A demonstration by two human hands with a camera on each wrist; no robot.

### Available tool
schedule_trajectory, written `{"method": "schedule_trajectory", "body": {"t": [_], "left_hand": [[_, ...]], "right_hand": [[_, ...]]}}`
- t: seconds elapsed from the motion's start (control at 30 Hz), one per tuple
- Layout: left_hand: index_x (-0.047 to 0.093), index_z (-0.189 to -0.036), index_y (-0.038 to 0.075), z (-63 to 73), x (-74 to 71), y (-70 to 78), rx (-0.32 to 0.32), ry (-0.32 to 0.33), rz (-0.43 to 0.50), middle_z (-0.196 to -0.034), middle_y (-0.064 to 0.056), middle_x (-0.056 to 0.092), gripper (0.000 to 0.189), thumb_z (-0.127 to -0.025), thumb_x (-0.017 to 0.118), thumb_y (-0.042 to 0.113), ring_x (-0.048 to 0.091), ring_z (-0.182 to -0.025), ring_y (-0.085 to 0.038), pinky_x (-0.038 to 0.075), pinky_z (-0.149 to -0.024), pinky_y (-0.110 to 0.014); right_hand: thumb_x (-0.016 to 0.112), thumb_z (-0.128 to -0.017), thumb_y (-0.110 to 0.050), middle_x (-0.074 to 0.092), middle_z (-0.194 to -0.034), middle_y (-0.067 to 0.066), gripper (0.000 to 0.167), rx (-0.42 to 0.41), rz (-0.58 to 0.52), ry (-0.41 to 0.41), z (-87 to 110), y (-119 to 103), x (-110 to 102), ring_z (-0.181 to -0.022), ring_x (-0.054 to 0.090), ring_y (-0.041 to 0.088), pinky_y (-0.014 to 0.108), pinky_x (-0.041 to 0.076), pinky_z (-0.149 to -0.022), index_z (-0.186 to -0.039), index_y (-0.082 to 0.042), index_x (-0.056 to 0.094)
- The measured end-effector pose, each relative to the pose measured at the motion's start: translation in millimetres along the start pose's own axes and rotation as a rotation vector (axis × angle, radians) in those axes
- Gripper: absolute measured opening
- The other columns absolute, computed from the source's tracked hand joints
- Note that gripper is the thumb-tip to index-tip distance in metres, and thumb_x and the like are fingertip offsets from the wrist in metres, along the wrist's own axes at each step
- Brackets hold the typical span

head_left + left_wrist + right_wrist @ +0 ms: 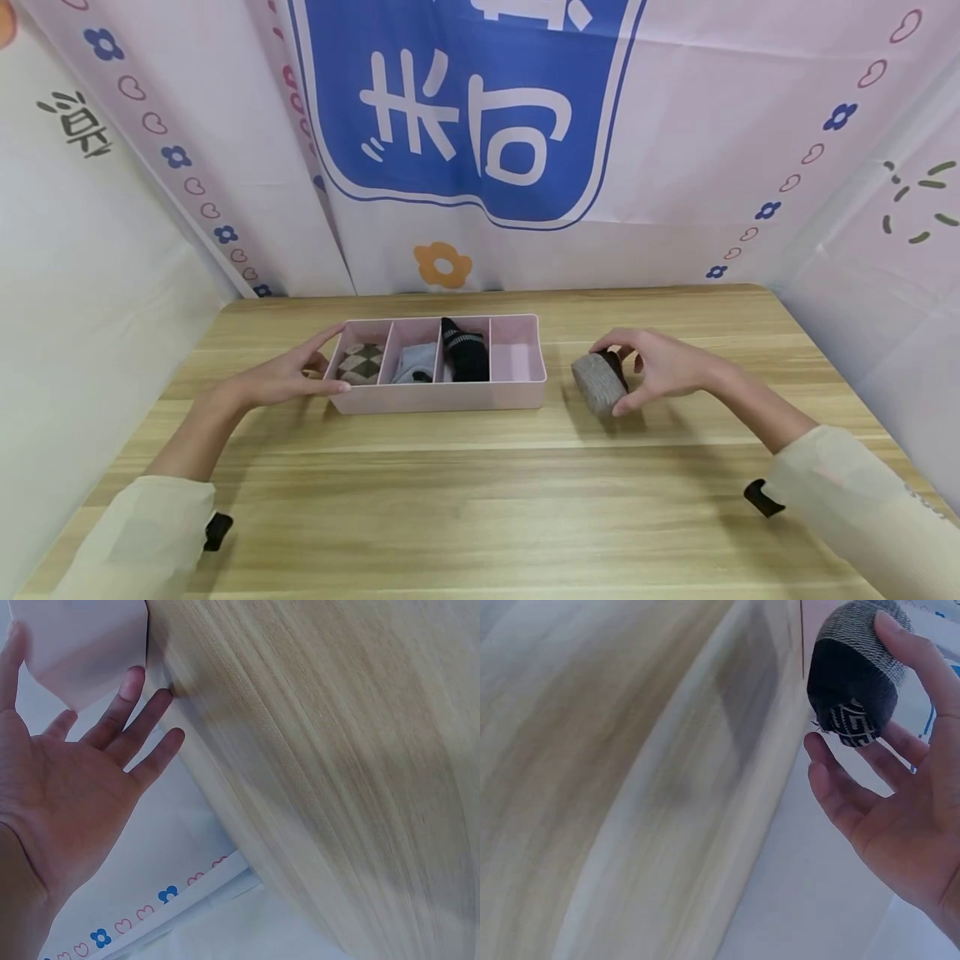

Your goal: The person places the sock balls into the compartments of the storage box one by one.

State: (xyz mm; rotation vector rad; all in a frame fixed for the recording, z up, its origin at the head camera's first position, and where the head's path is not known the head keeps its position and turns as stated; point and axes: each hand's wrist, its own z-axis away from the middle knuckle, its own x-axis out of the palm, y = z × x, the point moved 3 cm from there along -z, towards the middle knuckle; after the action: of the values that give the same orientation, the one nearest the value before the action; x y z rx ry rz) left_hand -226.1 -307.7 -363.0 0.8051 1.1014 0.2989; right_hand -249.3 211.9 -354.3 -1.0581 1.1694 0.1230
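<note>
Hands: left hand [281,379] spread flat against the left end of the pink divider tray [442,398]; right hand [660,367] grasping a rolled grey sock [600,383], right of tray, toward the counter's [480,500] far edge; sock's underside hidden.

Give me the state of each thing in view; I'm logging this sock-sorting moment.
Pink organizer tray: on the table, three compartments filled, rightmost empty.
Argyle sock: rolled, in the leftmost compartment.
Pale blue sock: bundled, in the second compartment.
Black sock: in the third compartment, sticking up.
Grey sock roll: outside the tray, gripped.
Right hand: grips the grey sock roll.
Left hand: fingers straight, against the tray's left end.
</note>
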Motion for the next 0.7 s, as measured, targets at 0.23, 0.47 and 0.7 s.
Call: {"method": "schedule_trajectory", "body": {"t": [0.23,0.47,0.7], "left_hand": [[0.0,-0.167,0.011,0.4,-0.6,0.4,-0.02,-0.006,-0.005,-0.117,-0.017,0.066,0.106,-0.094,0.074,0.032,0.06,-0.115,-0.033,0.043,-0.099,-0.056],[0.001,-0.167,0.012,0.6,-0.5,0.4,-0.027,-0.007,-0.008,-0.12,-0.018,0.065,0.106,-0.093,0.073,0.033,0.059,-0.115,-0.033,0.043,-0.098,-0.056],[0.002,-0.167,0.012,0.6,-0.7,0.4,-0.017,-0.001,-0.006,-0.117,-0.017,0.065,0.105,-0.094,0.074,0.032,0.059,-0.113,-0.032,0.043,-0.097,-0.054]], "right_hand": [[0.096,-0.068,-0.018,0.066,-0.117,0.018,0.079,-0.045,-0.126,0.051,-7.7,3,-6,-0.085,0.066,0.023,0.045,0.058,-0.07,-0.133,0.008,0.059],[0.095,-0.069,-0.013,0.065,-0.119,0.02,0.077,-0.067,-0.187,0.089,-15.6,1,-11,-0.086,0.065,0.024,0.041,0.059,-0.069,-0.133,0.008,0.058],[0.095,-0.069,-0.011,0.065,-0.121,0.02,0.079,-0.053,-0.198,0.113,-26.5,-3,-14,-0.089,0.064,0.027,0.041,0.059,-0.072,-0.136,0.006,0.058]]}}
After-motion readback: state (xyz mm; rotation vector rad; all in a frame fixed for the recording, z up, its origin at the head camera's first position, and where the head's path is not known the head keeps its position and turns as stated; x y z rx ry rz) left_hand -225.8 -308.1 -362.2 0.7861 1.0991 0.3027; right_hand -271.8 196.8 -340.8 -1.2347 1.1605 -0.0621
